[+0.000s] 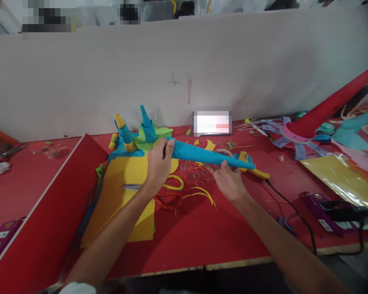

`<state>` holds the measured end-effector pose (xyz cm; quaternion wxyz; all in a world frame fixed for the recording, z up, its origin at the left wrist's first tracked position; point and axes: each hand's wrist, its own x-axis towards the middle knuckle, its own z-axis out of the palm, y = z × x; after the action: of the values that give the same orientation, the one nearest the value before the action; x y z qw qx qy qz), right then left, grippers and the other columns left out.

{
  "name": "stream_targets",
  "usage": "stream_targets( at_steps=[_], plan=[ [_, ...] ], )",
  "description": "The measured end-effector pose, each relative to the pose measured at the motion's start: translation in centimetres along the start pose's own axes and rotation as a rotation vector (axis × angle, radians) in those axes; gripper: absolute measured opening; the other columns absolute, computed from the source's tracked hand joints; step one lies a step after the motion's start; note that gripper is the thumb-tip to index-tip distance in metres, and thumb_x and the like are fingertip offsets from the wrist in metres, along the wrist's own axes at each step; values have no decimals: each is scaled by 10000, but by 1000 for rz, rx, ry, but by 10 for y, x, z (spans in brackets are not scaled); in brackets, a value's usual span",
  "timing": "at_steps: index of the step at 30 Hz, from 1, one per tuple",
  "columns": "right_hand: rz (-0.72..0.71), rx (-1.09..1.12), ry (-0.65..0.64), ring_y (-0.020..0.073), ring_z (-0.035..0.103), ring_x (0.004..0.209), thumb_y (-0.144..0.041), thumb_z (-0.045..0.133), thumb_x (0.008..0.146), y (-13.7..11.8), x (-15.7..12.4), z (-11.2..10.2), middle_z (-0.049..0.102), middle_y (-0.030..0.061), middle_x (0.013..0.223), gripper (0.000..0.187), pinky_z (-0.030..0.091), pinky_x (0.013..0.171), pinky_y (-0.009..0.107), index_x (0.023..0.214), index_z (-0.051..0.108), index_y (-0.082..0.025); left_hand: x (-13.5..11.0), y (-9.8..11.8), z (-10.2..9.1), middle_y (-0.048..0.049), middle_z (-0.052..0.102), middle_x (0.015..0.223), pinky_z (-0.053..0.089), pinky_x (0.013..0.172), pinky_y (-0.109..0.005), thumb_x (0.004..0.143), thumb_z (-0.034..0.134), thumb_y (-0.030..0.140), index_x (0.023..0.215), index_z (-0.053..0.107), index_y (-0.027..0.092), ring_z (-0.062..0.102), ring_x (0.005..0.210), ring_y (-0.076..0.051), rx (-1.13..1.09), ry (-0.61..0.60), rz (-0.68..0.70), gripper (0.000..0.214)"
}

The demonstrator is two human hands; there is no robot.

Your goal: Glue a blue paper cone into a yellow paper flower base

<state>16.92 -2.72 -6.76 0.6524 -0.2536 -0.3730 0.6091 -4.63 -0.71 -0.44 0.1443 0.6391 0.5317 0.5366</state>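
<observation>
While the left hand [159, 161] is clamping its fingers around the wide end of a blue paper cone [208, 154], the right hand [228, 177] is pinching the narrower part, thumb on the near side, fingers going behind. So the cone's basically hanging over the red table [214, 241], tip pointing right. Some scissors [131, 187] are lying partly on yellow paper [116, 200] by the left forearm, and a corded yellow glue gun [260, 174] is sitting near the tip.
</observation>
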Motion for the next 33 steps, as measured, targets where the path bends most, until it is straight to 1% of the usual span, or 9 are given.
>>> stream_targets(
  at_steps=[4,8,13,18,22,25,27,29,33],
  plan=[
    [-10,31,79,250,656,1342,-521,911,798,4,4,-7,742,-28,1326,454,489,1228,568,1148,660,-379,1,-4,3,33,350,644,247,543,-312,1054,475,625,714,389,228,311,577,-129,-225,5,-111,529],
    [-36,51,62,244,678,1310,-442,914,810,4,6,-11,753,-28,1328,384,476,1239,546,1105,681,-366,3,-8,5,45,325,644,261,509,-291,997,562,674,717,379,232,286,556,-115,-403,-27,-191,555],
    [-48,25,1,244,666,1333,-399,906,825,2,3,-7,753,-23,1336,367,487,1229,541,1095,659,-364,2,-5,3,40,303,645,247,500,-291,986,561,708,700,362,228,282,568,-118,-333,-24,-154,593],
    [-49,5,-10,250,653,1351,-412,915,812,-1,4,-3,749,-19,1337,402,497,1217,546,1107,645,-369,1,-3,1,30,347,661,267,552,-299,1018,584,599,697,424,216,328,622,-131,-188,-34,-41,524],
    [-20,6,14,267,653,1337,-510,915,792,0,5,-4,738,-18,1333,459,516,1192,579,1137,644,-379,1,-3,1,33,382,651,281,577,-302,1028,607,495,709,468,210,347,621,-129,-140,-32,-25,449],
    [-5,15,54,264,667,1307,-539,907,795,4,6,-7,740,-21,1301,459,514,1191,586,1141,649,-382,0,-3,1,32,393,648,274,574,-301,1022,615,469,706,470,208,350,619,-126,-141,-37,-25,435],
    [-8,22,82,259,678,1286,-519,913,794,6,6,-10,746,-18,1280,448,508,1196,583,1132,657,-374,0,-4,1,32,376,651,269,560,-296,1024,601,476,701,445,212,337,611,-124,-196,-43,-54,445],
    [-20,25,102,256,679,1285,-493,915,800,7,6,-12,747,-15,1280,432,504,1199,580,1128,663,-371,1,-6,2,38,344,656,263,535,-287,1021,585,498,708,410,220,307,590,-120,-302,-43,-125,453],
    [-32,33,117,252,666,1316,-460,899,823,6,7,-13,737,-20,1323,399,505,1203,579,1142,671,-387,4,-10,4,50,295,655,240,495,-274,981,621,548,725,383,231,259,563,-114,-463,-33,-240,472]
  ],
)
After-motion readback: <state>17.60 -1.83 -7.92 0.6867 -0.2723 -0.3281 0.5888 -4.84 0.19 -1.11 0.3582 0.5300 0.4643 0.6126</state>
